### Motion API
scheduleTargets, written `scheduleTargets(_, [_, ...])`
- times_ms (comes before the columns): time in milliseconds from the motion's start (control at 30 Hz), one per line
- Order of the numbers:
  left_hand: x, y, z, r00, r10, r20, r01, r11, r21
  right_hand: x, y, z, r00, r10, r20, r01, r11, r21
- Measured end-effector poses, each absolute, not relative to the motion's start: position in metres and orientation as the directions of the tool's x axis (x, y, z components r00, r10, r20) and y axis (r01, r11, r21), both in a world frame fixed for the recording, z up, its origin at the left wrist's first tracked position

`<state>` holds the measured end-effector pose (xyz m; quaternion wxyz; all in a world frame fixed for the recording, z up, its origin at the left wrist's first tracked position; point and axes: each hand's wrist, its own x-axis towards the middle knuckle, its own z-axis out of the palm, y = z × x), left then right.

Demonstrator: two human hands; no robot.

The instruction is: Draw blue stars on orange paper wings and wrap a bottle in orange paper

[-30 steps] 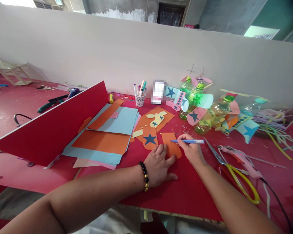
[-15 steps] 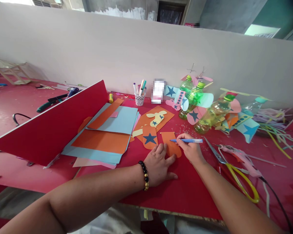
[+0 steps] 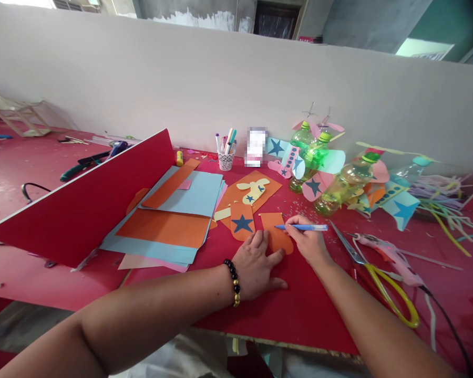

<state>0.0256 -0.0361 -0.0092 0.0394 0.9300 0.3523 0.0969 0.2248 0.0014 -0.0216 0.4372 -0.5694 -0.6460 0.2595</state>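
My left hand (image 3: 257,262) lies flat with its fingers spread, the fingertips pressing on a rounded orange paper piece (image 3: 278,239) on the red table. Between the fingers of my right hand (image 3: 308,241) is a blue pen (image 3: 305,227), its tip at the middle of that orange piece. Just left of it lies a matching orange piece with a dark blue star (image 3: 243,224). Behind these, a cream paper cutout with small stars (image 3: 254,191) rests on an orange sheet (image 3: 274,188).
Stacked blue and orange paper sheets (image 3: 161,229) lie left, beside an upright red board (image 3: 102,199). Yellow-handled scissors (image 3: 394,299) and a pink glue gun (image 3: 390,254) are on the right. Plastic bottles (image 3: 341,184) with paper parts and a pen cup (image 3: 225,160) stand behind.
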Motion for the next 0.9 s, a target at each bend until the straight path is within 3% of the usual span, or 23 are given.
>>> scheduleTargets(567, [0.026,-0.035,-0.013,0.734,0.652,0.191,0.645,-0.757,0.106,0.222,-0.003,-0.017,0.045,0.979,0.2,0.45,0.159,-0.879])
scheduleTargets(900, [0.026,-0.035,-0.011,0.741,0.649,0.174,0.64,-0.76,0.109,0.22,-0.012,-0.009,-0.05,0.982,0.183,0.443,0.186,-0.877])
